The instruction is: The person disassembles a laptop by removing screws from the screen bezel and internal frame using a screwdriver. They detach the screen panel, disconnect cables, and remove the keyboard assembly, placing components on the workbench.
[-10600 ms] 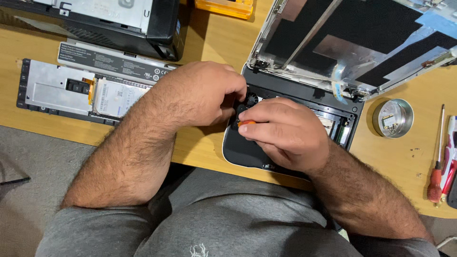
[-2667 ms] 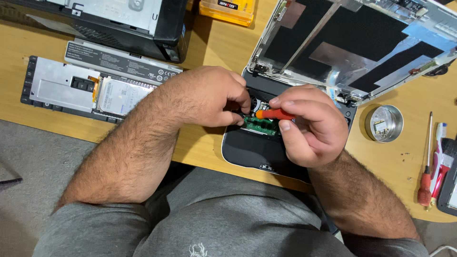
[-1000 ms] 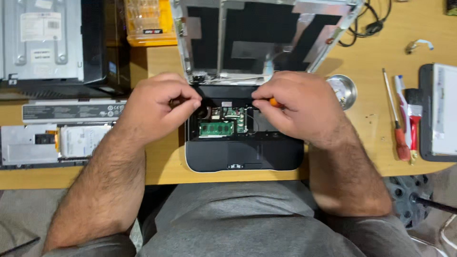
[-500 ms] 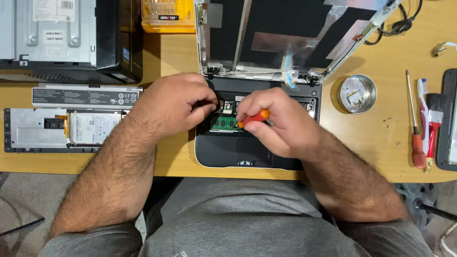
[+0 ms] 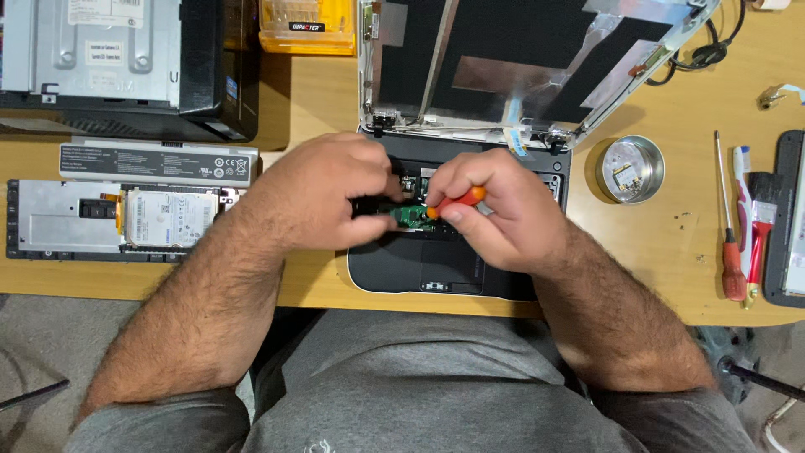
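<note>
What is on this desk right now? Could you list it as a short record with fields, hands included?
Setting: wooden desk, seen from above
Main item: opened laptop base, its stripped screen lid tilted back
Left hand: rests on the base, fingers at a small green circuit board
Right hand: grips an orange-handled screwdriver pointed at that board
Left of the laptop: hard drive in a metal tray, long battery, black computer case
Right of the laptop: round metal tin, red-handled screwdriver, brush
Far edge: yellow parts box
</note>
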